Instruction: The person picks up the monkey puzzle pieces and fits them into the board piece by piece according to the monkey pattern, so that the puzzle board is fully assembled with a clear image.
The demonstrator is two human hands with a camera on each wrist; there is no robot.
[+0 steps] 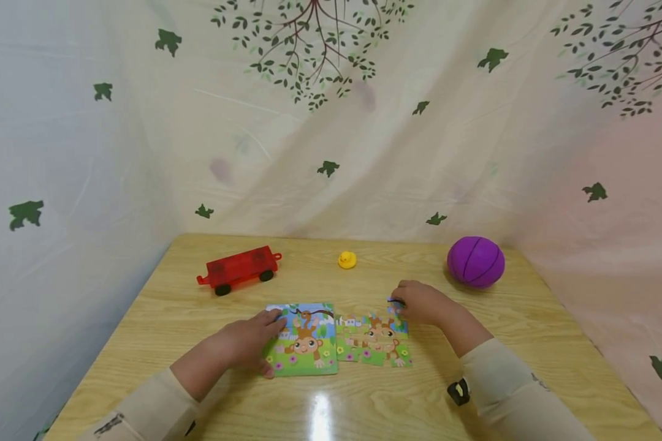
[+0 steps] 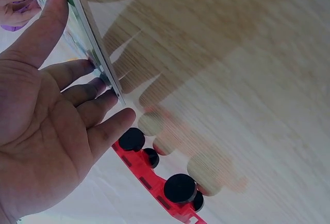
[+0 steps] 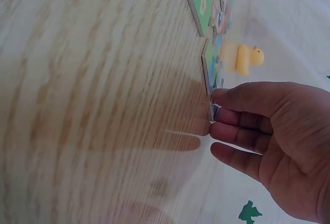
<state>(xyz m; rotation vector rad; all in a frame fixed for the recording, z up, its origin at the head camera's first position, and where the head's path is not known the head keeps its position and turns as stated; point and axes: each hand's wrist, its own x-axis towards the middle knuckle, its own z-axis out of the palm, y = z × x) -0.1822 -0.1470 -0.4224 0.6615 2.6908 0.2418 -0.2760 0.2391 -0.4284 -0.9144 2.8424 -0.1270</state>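
Observation:
A square picture board [image 1: 309,334] with a hanging monkey printed on it lies on the table. My left hand [image 1: 248,340] rests on its left side, thumb at the near corner and fingers spread over the surface; the left wrist view shows the fingers [image 2: 77,72] only slightly bent. Against the board's right side lie joined jigsaw pieces [image 1: 372,343] of the same monkey, with their upper part uneven. At their far right corner my right hand [image 1: 423,303] pinches a blue jigsaw piece [image 1: 395,302] between thumb and fingers. In the right wrist view the fingertips partly cover that piece [image 3: 213,112].
Behind the board stands a red toy wagon [image 1: 241,267] with black wheels. A yellow rubber duck [image 1: 347,260] sits at the back middle, and a purple ball [image 1: 476,262] at the back right. A leaf-printed cloth [image 1: 331,202] hangs behind the wooden table [image 1: 309,416].

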